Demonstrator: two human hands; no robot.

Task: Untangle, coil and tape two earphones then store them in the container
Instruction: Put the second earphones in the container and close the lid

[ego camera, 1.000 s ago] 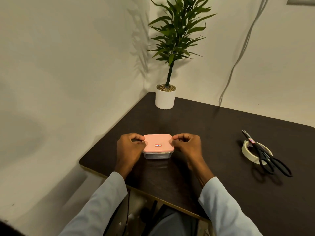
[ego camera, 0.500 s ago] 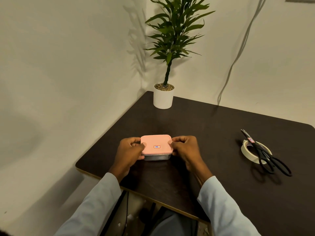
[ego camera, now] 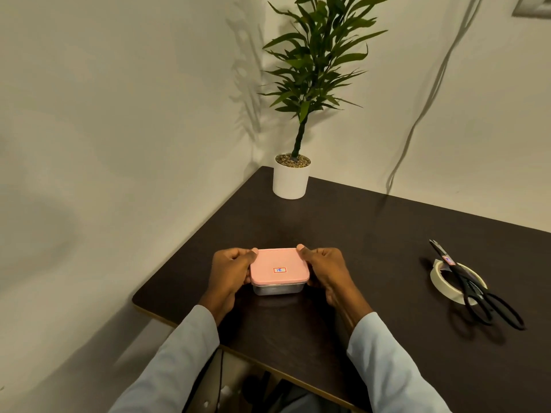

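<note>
Your hands have slid back along the container (ego camera: 278, 289) since a second ago: the thumbs that were hooked over the lid's far corners now sit on those corners with the fingers wrapped down the sides, and the box itself has barely shifted on the table. Your left hand (ego camera: 231, 274) grips the left edge, thumb on the pink lid (ego camera: 278, 265) and fingers curled round the side; your right hand (ego camera: 326, 272) mirrors it on the right edge, thumb tip at the far right corner. The container sits flat between the two hands, lid closed, and whatever is inside can't be seen. It's nearly square, its slightly longer side running left to right between your palms, the clear wall facing you and the small red-bordered label (ego camera: 279, 270) on top reading your way. Out past your right hand, well apart, black scissors (ego camera: 474, 286) lie across a roll of tape (ego camera: 439, 281), blades pointing away from you. Beyond your fingertips, in the far corner, a potted plant (ego camera: 301, 120) stands upright. All this on a dark brown table (ego camera: 372, 248) pushed into a corner of pale walls, a thin cable (ego camera: 423, 114) running down the wall behind.
</note>
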